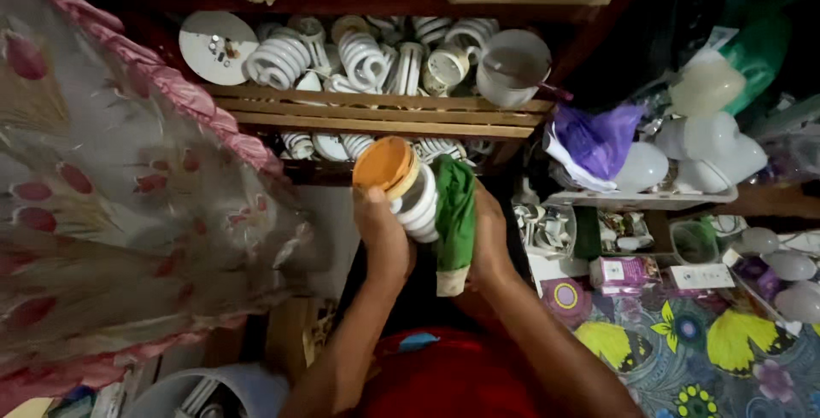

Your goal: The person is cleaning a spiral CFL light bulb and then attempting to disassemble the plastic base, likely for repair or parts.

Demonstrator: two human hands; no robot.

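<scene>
My left hand (pixel 384 239) grips a spiral lamp bulb (pixel 417 203) with white coils and an orange round base (pixel 384 164), held up in front of me. My right hand (pixel 491 243) presses a green cloth (pixel 455 217) against the right side of the bulb's coils. Both hands meet around the bulb just below a wooden crate (pixel 376 115).
The wooden crate holds several white spiral bulbs (pixel 363 59) and a white cup-shaped housing (pixel 512 66). A flowered curtain (pixel 111 213) hangs at the left. At right lie round white bulbs (pixel 713 140), a purple bag (pixel 598 138), small boxes (pixel 623 271) and a floral cloth (pixel 683 341).
</scene>
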